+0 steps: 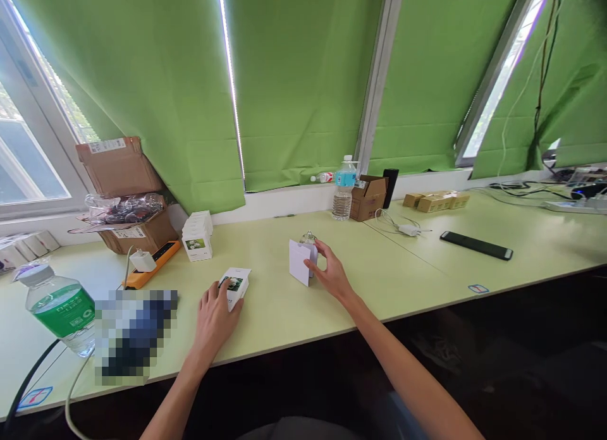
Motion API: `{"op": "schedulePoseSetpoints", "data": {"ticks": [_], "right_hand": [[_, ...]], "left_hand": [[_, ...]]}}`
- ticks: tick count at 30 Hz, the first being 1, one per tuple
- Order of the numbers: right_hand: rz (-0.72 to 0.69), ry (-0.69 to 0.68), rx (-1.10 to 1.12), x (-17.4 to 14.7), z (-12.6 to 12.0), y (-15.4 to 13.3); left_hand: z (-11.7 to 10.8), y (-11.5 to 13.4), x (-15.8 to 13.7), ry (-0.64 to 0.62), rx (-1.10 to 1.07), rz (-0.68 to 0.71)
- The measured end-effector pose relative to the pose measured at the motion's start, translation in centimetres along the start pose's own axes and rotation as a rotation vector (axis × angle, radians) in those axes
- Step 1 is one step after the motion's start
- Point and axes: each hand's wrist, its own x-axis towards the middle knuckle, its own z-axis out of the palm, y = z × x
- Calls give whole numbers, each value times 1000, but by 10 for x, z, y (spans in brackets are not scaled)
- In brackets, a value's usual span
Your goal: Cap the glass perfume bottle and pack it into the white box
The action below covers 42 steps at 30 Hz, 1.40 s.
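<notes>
My left hand [215, 313] rests on a small white box [238, 288] with a dark picture on its top, its thumb along one side and its fingers over the other. In front of me, my right hand [332, 272] grips a folded piece of white card [300, 262] between thumb and fingers. The card stands partly opened above the table. Just behind it shows a small clear, shiny object [308, 237], mostly hidden by the card and fingers. A row of similar white boxes [199, 244] stands farther back on the left.
A large water bottle [64, 310] and an orange power strip [156, 266] are at left, near an opened cardboard box [137, 234]. Another bottle [344, 193] and a brown carton [367, 200] stand at the back. A phone [477, 244] and a charger [408, 229] lie right.
</notes>
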Motion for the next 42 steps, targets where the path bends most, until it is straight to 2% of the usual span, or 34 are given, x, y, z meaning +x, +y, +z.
{"op": "schedulePoseSetpoints", "data": {"ticks": [8, 18, 21, 25, 29, 35, 38, 42], "right_hand": [[-40, 71, 25, -1, -1, -4], [-190, 381, -8, -8, -10, -33], [-267, 393, -31, -15, -10, -33], [-402, 252, -57, -25, -6, -36], [-482, -59, -122, -30, 0, -54], [-337, -440, -223, -37, 10, -86], [-265, -547, -213, -42, 14, -93], [-251, -631, -188, -46, 19, -97]], "left_hand": [[-5, 6, 5, -31, -324, -42], [-15, 14, 3, -32, -590, -43], [-18, 16, 3, -71, -726, -61], [-22, 19, 3, -151, -995, -134], [-26, 21, 2, -203, -1285, -240], [-26, 25, -1, -331, -1703, -378], [-24, 29, -5, -350, -1765, -411], [-22, 37, -10, -388, -1792, -382]]}}
